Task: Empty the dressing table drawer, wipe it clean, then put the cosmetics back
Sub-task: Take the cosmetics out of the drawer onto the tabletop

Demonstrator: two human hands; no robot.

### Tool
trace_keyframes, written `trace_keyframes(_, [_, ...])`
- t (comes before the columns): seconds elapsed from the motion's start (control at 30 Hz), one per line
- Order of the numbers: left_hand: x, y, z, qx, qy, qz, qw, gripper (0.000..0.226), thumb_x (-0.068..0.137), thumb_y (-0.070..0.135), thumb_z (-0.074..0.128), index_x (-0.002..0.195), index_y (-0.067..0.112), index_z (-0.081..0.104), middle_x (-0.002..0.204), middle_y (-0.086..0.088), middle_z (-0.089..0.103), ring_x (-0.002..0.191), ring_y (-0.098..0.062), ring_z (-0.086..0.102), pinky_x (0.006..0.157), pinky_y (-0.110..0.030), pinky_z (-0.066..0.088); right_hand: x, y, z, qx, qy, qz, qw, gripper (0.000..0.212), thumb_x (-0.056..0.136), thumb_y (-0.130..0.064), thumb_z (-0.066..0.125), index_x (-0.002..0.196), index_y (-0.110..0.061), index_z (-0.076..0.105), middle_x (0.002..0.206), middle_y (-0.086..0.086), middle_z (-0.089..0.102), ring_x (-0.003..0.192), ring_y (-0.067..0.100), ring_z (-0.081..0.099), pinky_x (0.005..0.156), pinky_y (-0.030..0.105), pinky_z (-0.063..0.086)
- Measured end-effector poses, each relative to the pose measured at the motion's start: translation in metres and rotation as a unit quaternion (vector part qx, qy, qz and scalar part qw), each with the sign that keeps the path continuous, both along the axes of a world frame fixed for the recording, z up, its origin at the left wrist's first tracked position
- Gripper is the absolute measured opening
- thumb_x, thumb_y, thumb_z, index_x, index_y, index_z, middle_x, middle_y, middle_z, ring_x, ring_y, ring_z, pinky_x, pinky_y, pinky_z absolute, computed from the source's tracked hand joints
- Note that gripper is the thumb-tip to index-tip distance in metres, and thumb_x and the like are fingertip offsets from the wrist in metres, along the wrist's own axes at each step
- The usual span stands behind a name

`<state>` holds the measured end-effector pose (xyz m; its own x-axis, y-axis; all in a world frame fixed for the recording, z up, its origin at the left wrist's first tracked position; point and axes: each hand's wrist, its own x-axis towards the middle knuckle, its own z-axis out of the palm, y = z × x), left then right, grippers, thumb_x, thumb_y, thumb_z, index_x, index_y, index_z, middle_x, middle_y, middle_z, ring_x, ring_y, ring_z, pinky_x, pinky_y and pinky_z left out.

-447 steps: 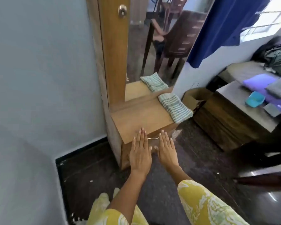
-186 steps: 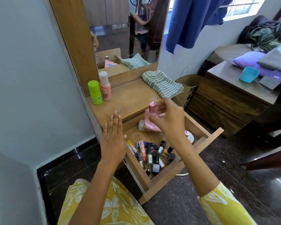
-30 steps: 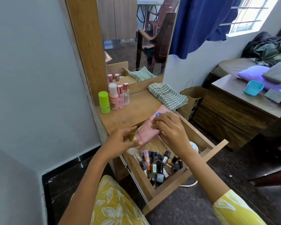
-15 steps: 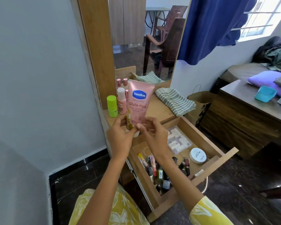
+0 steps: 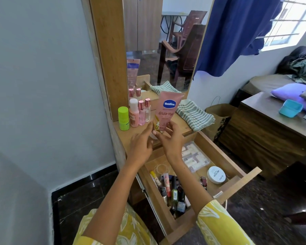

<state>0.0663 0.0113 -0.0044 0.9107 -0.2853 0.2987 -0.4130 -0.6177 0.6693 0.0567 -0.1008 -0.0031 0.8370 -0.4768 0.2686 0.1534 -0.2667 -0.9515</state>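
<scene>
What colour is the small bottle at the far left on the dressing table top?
The small bottle is bright lime green, seen in the head view.

Pink tube [image 5: 167, 112], lately lifted from the drawer [image 5: 219, 154], now upright over the tabletop [image 5: 184, 126].

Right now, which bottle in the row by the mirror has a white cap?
The pink bottle, second from the left. The green one beside it is green all over, and the two clear bottles to its right have rose-gold caps.

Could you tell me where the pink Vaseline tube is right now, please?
In the head view, the pink Vaseline tube stands cap-down on the dressing table top, steadied by both hands, between the small bottles and the striped cloth.
</scene>
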Motion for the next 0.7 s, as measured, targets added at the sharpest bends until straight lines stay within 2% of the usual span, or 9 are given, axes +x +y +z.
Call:
trace_keyframes(0.07, [-0.001, 0.002, 0.001, 0.062, -0.008, -0.015, 0.998, 0.068, 0.093, 0.008, 0.051, 0.149, 0.025, 0.017, 0.146, -0.003, 0.041, 0.130, -0.026, 0.040, 0.109, -0.045, 0.029, 0.005, 0.000, -0.002, -0.012, 0.008, -0.018, 1.000, 0.057, 0.073, -0.017, 0.080, 0.123, -0.011, 0.053, 0.108, -0.006, 0.062, 0.101, 0.010, 0.061, 0.076, 0.016, 0.052])
trace_keyframes(0.13, [-0.004, 0.007, 0.000, 0.137, -0.015, -0.022, 0.990, 0.063, 0.097, 0.013, 0.043, 0.151, 0.021, 0.011, 0.155, -0.002, 0.023, 0.142, -0.021, 0.022, 0.116, -0.043, 0.016, 0.012, -0.001, -0.006, -0.037, 0.012, -0.030, 0.999, 0.058, 0.073, -0.021, 0.081, 0.122, -0.012, 0.053, 0.111, -0.002, 0.063, 0.099, 0.010, 0.060, 0.079, 0.025, 0.055])
trace_keyframes(0.2, [-0.008, 0.013, -0.004, 0.211, -0.005, -0.014, 0.977, 0.059, 0.100, 0.021, 0.035, 0.151, 0.016, 0.006, 0.158, -0.005, 0.011, 0.145, -0.019, 0.008, 0.117, -0.040, 0.008, 0.020, -0.004, -0.012, -0.073, 0.014, -0.037, 0.997, 0.058, 0.073, -0.025, 0.081, 0.122, -0.013, 0.052, 0.113, -0.003, 0.061, 0.099, 0.010, 0.059, 0.082, 0.034, 0.055])
trace_keyframes(0.3, [-0.018, 0.020, -0.008, 0.285, 0.014, -0.005, 0.958, 0.056, 0.102, 0.029, 0.026, 0.151, 0.014, 0.001, 0.158, -0.008, -0.003, 0.145, -0.020, -0.005, 0.116, -0.038, -0.001, 0.031, -0.010, -0.017, -0.093, 0.009, -0.052, 0.994, 0.056, 0.073, -0.023, 0.080, 0.120, -0.013, 0.052, 0.112, -0.002, 0.061, 0.100, 0.011, 0.059, 0.083, 0.040, 0.054])
trace_keyframes(0.5, [-0.031, 0.025, -0.014, 0.328, 0.004, 0.001, 0.945, 0.057, 0.103, 0.033, 0.020, 0.149, 0.014, -0.007, 0.156, -0.009, -0.016, 0.143, -0.021, -0.016, 0.114, -0.037, -0.010, 0.058, -0.021, -0.012, -0.061, 0.009, -0.061, 0.996, 0.055, 0.071, -0.018, 0.081, 0.119, -0.013, 0.057, 0.112, 0.000, 0.064, 0.102, 0.013, 0.059, 0.087, 0.039, 0.053])
trace_keyframes(0.7, [-0.031, 0.028, -0.019, 0.318, -0.006, 0.000, 0.948, 0.059, 0.103, 0.034, 0.021, 0.148, 0.018, -0.013, 0.153, -0.005, -0.024, 0.137, -0.015, -0.026, 0.114, -0.036, -0.012, 0.077, -0.020, -0.004, -0.041, 0.003, -0.053, 0.998, 0.044, 0.072, -0.010, 0.079, 0.111, -0.007, 0.061, 0.107, 0.002, 0.066, 0.096, 0.007, 0.055, 0.089, 0.027, 0.049])
